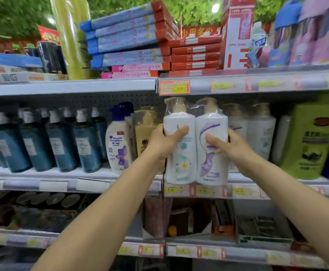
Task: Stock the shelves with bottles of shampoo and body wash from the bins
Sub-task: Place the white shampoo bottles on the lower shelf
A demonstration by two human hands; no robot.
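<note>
Left hand and right hand clasp a plastic-wrapped twin pack of white pump bottles just right of the blue-capped white shampoo bottle. The grey metal shelf looks nearly full, this pack seemingly not yet seated.

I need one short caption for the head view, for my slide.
Left hand and right hand hold a wrapped twin pack of bottles at the middle shelf.

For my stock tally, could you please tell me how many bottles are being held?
2: the daisy bottle in the left hand, the purple bottle in the right hand, side by side.
</note>
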